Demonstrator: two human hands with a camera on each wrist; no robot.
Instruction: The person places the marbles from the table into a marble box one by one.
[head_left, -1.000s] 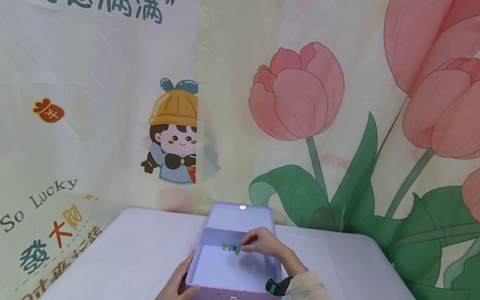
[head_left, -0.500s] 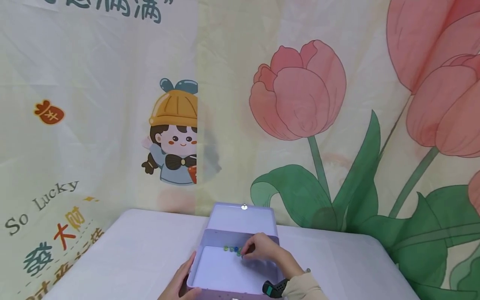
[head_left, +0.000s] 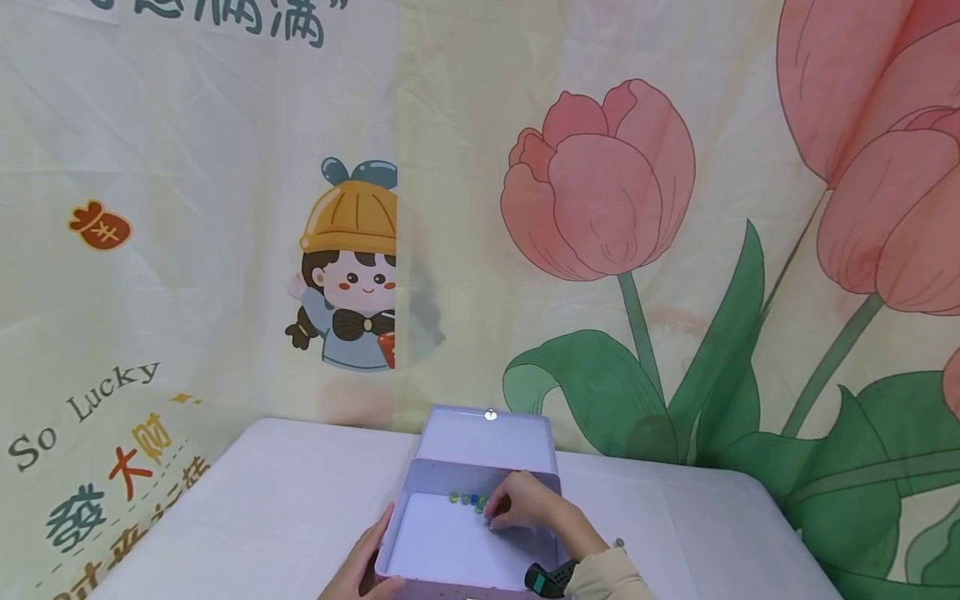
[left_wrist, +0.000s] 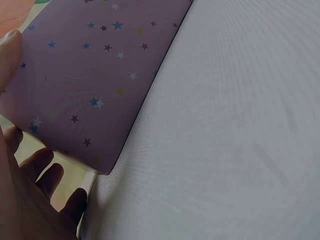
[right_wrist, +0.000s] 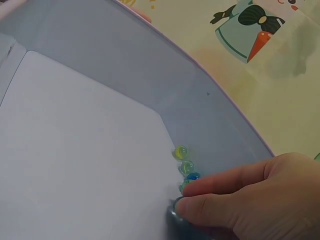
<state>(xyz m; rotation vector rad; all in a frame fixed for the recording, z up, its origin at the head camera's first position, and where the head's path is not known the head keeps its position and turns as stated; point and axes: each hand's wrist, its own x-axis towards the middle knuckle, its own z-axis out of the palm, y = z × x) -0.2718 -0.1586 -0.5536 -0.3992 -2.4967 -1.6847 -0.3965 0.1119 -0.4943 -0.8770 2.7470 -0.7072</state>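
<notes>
A shallow lilac metal box (head_left: 442,546) lies open on the table, its outside printed with small stars. Glass marbles sit in a short row by its back wall: a yellow-green marble (right_wrist: 181,152), a clear green marble (right_wrist: 187,167), a blue marble (right_wrist: 192,177) and more green ones. My right hand (head_left: 528,504) reaches inside, just right of the row. Its thumb and forefinger pinch a dark teal marble (right_wrist: 176,206), blurred and partly covered by the thumb. My left hand (head_left: 358,562) grips the box's near left corner, thumb on the front, fingers along the side.
The box's lid (head_left: 483,437) leans back, with a metal clasp (head_left: 491,414) at its top. A white cloth covers the table (head_left: 300,483). Behind hangs a printed curtain (head_left: 450,250) with tulips. A black wrist device (head_left: 550,579) sits on my right arm.
My right hand has dropped lower into the box and come slightly toward me, a little away from the marble row. My left hand keeps its grip on the corner.
</notes>
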